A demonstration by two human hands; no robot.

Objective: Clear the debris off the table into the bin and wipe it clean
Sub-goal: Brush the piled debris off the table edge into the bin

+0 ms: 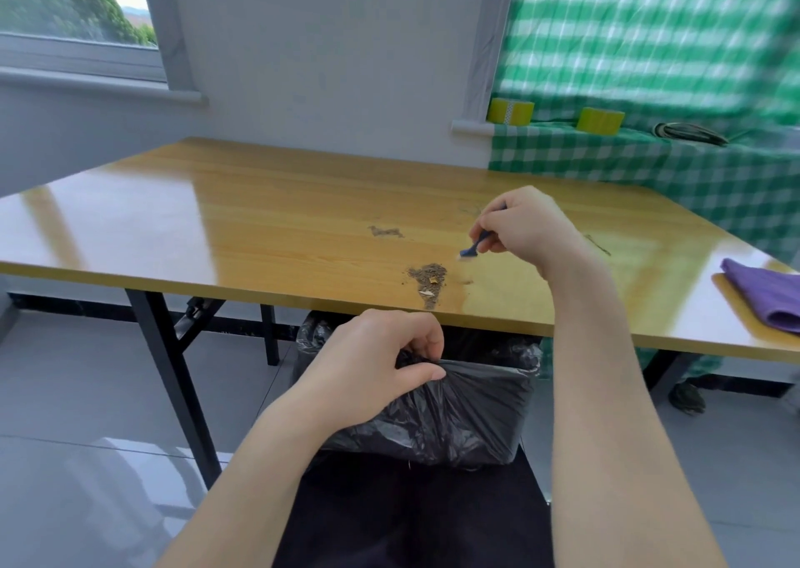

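Observation:
A pile of brown debris (pixel 426 278) with a few pale scraps lies near the front edge of the wooden table (pixel 259 230). A smaller smear of dirt (pixel 385 231) sits farther back. My right hand (pixel 526 225) grips a small blue brush (pixel 474 249), its pale bristles touching the table just right of the pile. My left hand (pixel 381 362) pinches the rim of the black bag lining the bin (pixel 459 411), which is held below the table edge under the pile. A folded purple cloth (pixel 766 297) lies at the table's right end.
A thin streak of dirt (pixel 597 245) marks the table right of my right arm. A green checked cloth (pixel 649 160) covers a surface behind, bearing two yellow tape rolls (pixel 599 120) and a coiled cable (pixel 688 133). Black table legs (pixel 169 377) stand left of the bin.

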